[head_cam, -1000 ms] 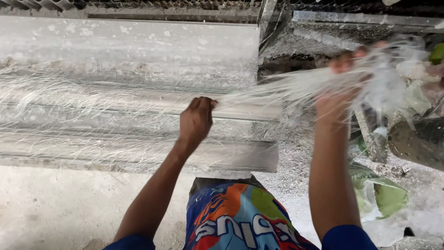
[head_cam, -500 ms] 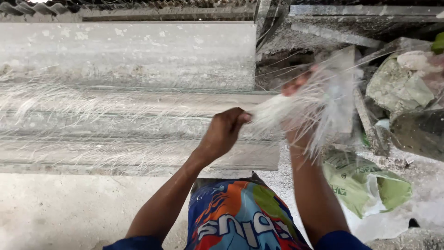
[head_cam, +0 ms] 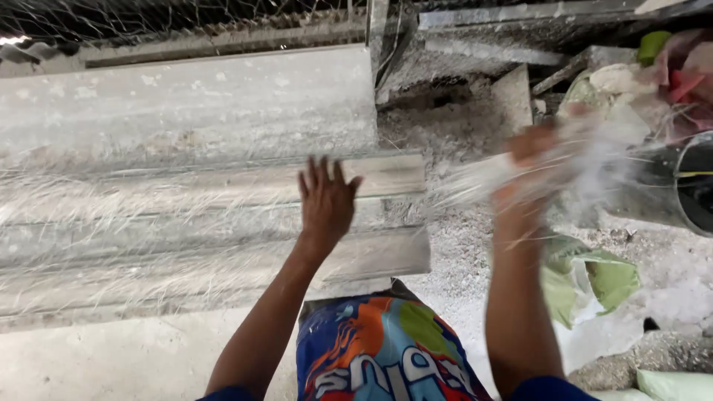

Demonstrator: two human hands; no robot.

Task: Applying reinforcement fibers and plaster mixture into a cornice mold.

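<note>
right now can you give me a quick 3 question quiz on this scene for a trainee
1. True or false: the left hand is closed tight around the white fibre bundle.
2. Which hand has the fibre bundle in its grip? A) left B) right C) both
3. Fill in: the left hand is spread over the pale moulded ____.

Key
1. False; its fingers are spread open.
2. B, the right hand, though it is blurred.
3. panel

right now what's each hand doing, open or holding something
Left hand: open, fingers spread, holding nothing, over the long grey-white moulded slab.
Right hand: closed on a blurred bundle of thin white fibre strands.
</note>
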